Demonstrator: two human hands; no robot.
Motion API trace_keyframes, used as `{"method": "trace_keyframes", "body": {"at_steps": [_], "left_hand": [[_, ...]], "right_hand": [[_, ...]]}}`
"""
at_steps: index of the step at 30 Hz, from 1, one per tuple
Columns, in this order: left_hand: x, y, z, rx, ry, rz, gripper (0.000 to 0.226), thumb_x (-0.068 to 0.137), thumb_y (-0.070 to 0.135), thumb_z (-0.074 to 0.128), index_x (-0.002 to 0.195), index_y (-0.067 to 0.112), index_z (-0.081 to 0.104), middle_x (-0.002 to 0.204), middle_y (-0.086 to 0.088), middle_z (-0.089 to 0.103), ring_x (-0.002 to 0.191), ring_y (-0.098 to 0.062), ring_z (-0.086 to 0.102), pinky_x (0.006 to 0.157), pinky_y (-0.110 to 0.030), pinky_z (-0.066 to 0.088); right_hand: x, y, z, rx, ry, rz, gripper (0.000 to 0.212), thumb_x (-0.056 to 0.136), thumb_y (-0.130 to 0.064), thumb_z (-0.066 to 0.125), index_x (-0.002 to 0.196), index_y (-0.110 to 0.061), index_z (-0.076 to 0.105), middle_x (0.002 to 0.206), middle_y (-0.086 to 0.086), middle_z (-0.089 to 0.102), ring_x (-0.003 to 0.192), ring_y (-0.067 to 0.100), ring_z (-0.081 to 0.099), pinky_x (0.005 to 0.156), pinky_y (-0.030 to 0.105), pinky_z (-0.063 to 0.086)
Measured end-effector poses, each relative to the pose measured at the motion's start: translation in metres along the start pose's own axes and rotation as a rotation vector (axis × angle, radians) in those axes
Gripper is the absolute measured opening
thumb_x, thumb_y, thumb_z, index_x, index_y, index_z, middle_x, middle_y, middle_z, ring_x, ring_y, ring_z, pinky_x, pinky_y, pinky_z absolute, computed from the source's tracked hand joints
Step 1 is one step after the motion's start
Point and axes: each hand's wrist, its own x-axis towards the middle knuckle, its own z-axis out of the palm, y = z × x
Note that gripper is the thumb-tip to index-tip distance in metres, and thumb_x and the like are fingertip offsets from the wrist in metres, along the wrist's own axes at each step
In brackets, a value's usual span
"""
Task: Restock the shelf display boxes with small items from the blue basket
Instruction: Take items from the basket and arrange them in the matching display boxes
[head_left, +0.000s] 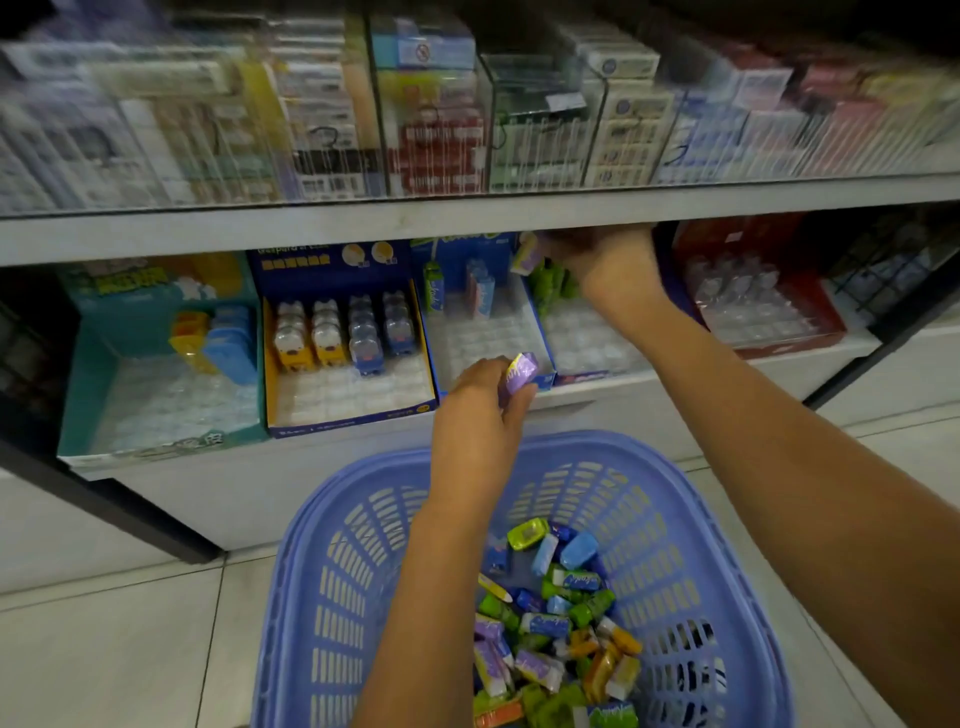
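Note:
The blue basket stands on the floor below me, with several small wrapped items in purple, green, blue and orange heaped in it. My left hand hovers above the basket's far rim and grips a purple item at the front edge of a blue display box. My right hand reaches under the upper shelf into the back of the neighbouring box and holds another purple item beside several green items standing there.
On the lower shelf stand a teal display box at left, a blue-and-yellow box with small figure packs, and a red box at right. Stacked packets fill the upper shelf. Tiled floor surrounds the basket.

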Motion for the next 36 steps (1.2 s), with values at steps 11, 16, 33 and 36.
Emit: {"method": "trace_keyframes", "body": {"at_steps": [11, 16, 33, 36], "left_hand": [[0.000, -0.012, 0.003, 0.081, -0.048, -0.046, 0.026, 0.096, 0.032, 0.052, 0.103, 0.008, 0.059, 0.078, 0.004, 0.045, 0.084, -0.025, 0.054, 0.059, -0.024, 0.024], [0.001, -0.014, 0.004, 0.066, -0.056, -0.055, 0.027, 0.095, 0.032, 0.054, 0.104, 0.007, 0.059, 0.074, 0.007, 0.044, 0.077, -0.022, 0.049, 0.055, -0.022, 0.023], [0.001, -0.006, -0.004, -0.084, 0.116, -0.103, 0.026, 0.088, 0.036, 0.064, 0.108, 0.019, 0.067, 0.065, 0.009, 0.053, 0.057, -0.009, 0.045, 0.053, -0.024, 0.035], [0.001, -0.001, -0.005, -0.090, 0.162, -0.084, 0.026, 0.087, 0.031, 0.066, 0.111, 0.021, 0.068, 0.063, 0.014, 0.049, 0.053, -0.002, 0.044, 0.051, -0.014, 0.033]], "right_hand": [[0.062, 0.041, 0.050, -0.287, -0.214, 0.108, 0.033, 0.090, -0.031, 0.062, 0.113, -0.007, 0.064, 0.124, 0.012, 0.061, 0.119, 0.026, 0.052, 0.097, 0.025, 0.037], [0.074, 0.051, 0.052, -0.335, -0.258, 0.056, 0.033, 0.088, -0.031, 0.065, 0.115, -0.012, 0.064, 0.125, 0.011, 0.060, 0.119, 0.026, 0.052, 0.096, 0.026, 0.037], [-0.012, 0.006, 0.018, -0.209, -0.342, 0.060, 0.015, 0.088, -0.028, 0.063, 0.093, -0.015, 0.069, 0.084, 0.005, 0.069, 0.077, 0.016, 0.065, 0.074, 0.031, 0.052], [-0.060, -0.006, 0.003, 0.111, -0.570, 0.141, 0.017, 0.080, -0.033, 0.070, 0.093, -0.022, 0.071, 0.080, -0.007, 0.073, 0.071, 0.011, 0.069, 0.067, 0.024, 0.058]]}}
